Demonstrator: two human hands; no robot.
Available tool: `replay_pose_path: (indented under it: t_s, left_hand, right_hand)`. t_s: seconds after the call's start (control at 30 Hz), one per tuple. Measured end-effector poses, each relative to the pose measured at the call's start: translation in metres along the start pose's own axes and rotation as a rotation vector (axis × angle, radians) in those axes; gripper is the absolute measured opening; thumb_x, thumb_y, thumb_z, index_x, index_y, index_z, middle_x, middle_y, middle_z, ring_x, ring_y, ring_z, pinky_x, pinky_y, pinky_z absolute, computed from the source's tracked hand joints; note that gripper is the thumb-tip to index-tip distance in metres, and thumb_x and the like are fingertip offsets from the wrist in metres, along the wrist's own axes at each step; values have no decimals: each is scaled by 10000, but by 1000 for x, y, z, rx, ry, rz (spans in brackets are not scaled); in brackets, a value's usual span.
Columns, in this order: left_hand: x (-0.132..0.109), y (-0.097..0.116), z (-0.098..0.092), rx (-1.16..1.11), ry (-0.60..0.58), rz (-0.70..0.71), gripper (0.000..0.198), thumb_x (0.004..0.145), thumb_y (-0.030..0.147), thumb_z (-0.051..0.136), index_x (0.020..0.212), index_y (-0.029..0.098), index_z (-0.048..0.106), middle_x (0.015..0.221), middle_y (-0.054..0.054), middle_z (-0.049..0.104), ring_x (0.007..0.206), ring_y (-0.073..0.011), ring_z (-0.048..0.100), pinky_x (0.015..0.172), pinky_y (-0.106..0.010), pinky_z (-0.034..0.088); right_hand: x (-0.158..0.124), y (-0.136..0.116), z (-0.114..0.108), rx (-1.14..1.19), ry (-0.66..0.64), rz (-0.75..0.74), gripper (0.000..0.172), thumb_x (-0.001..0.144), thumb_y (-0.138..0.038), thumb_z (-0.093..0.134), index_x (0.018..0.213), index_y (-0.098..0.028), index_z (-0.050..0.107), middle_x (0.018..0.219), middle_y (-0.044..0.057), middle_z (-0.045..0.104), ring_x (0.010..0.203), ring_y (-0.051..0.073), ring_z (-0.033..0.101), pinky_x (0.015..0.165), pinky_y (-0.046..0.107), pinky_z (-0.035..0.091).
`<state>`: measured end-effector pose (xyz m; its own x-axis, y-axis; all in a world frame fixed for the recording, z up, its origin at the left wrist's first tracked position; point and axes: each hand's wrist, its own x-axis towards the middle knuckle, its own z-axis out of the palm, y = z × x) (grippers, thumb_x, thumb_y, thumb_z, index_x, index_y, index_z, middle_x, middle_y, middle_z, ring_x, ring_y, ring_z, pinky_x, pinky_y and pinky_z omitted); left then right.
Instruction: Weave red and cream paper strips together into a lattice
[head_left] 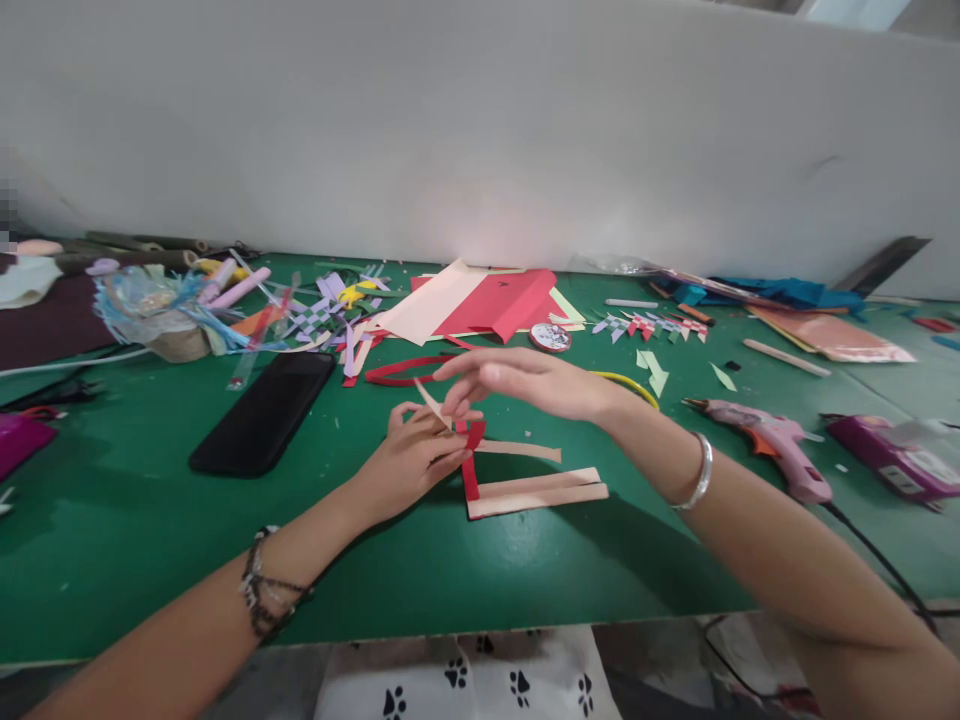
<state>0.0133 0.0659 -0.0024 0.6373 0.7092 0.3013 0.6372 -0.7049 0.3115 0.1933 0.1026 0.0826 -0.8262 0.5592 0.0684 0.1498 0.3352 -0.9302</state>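
My left hand [420, 452] rests low on the table, its fingers closed on a small arrangement of paper strips. A red paper strip [470, 478] runs upright beside its fingertips. Peach paper strips [536, 490] cross the red one and stretch to the right; another peach strip [525, 451] lies a little farther back. My right hand [525, 385] reaches over from the right with bent fingers, closed at a raised peach strip [433, 404] above my left hand. The exact finger contact there is partly hidden.
A black phone [262, 415] lies left. Behind are red paper sheets [487, 303], a round tin [550, 337], a red paper loop [401, 371] and woven paper pieces [652, 326]. A pink glue gun [776, 440] with a cord and a purple box [892, 455] lie right.
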Motion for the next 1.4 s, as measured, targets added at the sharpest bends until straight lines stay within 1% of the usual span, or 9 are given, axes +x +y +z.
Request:
replay_pose_path:
  t_s: [0.1, 0.2, 0.37, 0.57, 0.83, 0.9, 1.0, 1.2, 1.4]
  left_hand:
    - [2, 1, -2, -25, -24, -16, 297, 907, 271, 347, 878, 209, 636, 978, -54, 586, 1011, -218, 457, 850, -403, 237]
    - [3, 2, -3, -52, -33, -28, 297, 903, 263, 354, 848, 216, 642, 1044, -49, 568, 1020, -217, 452, 858, -410, 227]
    - [2, 3, -4, -94, 5, -47, 264, 889, 287, 389, 852, 217, 640, 1118, -42, 554, 1001, -228, 439, 819, -397, 264]
    - [3, 2, -5, -104, 17, -39, 273, 884, 259, 380, 859, 203, 646, 1131, -50, 551, 916, -227, 426, 750, -372, 306]
    - [4, 3, -5, -123, 15, -56, 325, 900, 297, 350, 780, 185, 630, 963, -49, 592, 844, -206, 443, 742, -376, 285]
    - [4, 4, -5, -116, 17, -61, 348, 905, 300, 331, 753, 182, 620, 924, -46, 588, 845, -204, 445, 755, -384, 279]
    - [4, 4, -5, -109, 14, -62, 367, 903, 317, 322, 738, 187, 622, 896, -49, 576, 849, -207, 431, 774, -390, 286]
    - [2, 2, -6, -145, 54, -60, 343, 893, 356, 324, 986, 202, 616, 1109, -61, 512, 882, -217, 377, 806, -376, 326]
    - [1, 2, -6, -227, 28, -125, 411, 898, 402, 283, 1219, 217, 460, 1134, -68, 483, 919, -224, 367, 831, -392, 346]
  right_hand:
    - [-9, 12, 0, -219, 103, -10, 384, 736, -293, 598, 1074, -140, 502, 987, 68, 598, 921, 149, 531, 781, 301, 421]
    - [-12, 20, 3, -377, 184, 45, 174, 719, -222, 603, 875, -147, 596, 897, 42, 608, 819, 133, 540, 697, 267, 425]
    - [-10, 25, 8, -346, 218, 137, 84, 749, -204, 555, 747, -136, 603, 698, -2, 580, 626, 87, 502, 560, 217, 400]
    - [-11, 26, 13, -269, 102, 59, 212, 710, -252, 617, 888, -139, 593, 807, 15, 568, 670, 92, 488, 582, 220, 413]
    - [-12, 30, 21, -366, 82, 14, 184, 704, -221, 621, 857, -120, 601, 803, 28, 536, 686, 110, 469, 627, 245, 414]
    - [-11, 32, 23, -364, 115, 3, 161, 708, -225, 621, 836, -128, 607, 791, 24, 547, 672, 107, 466, 623, 242, 407]
    - [-9, 38, 26, -371, 266, 6, 117, 748, -230, 576, 810, -138, 614, 774, 19, 546, 616, 90, 435, 565, 225, 375]
    - [-10, 50, 26, -201, 360, 123, 135, 740, -213, 541, 816, -127, 613, 682, 0, 550, 563, 82, 434, 523, 219, 368]
    - [-15, 57, 20, -34, 432, 234, 140, 709, -249, 556, 755, -124, 598, 656, 1, 576, 561, 87, 466, 549, 243, 395]
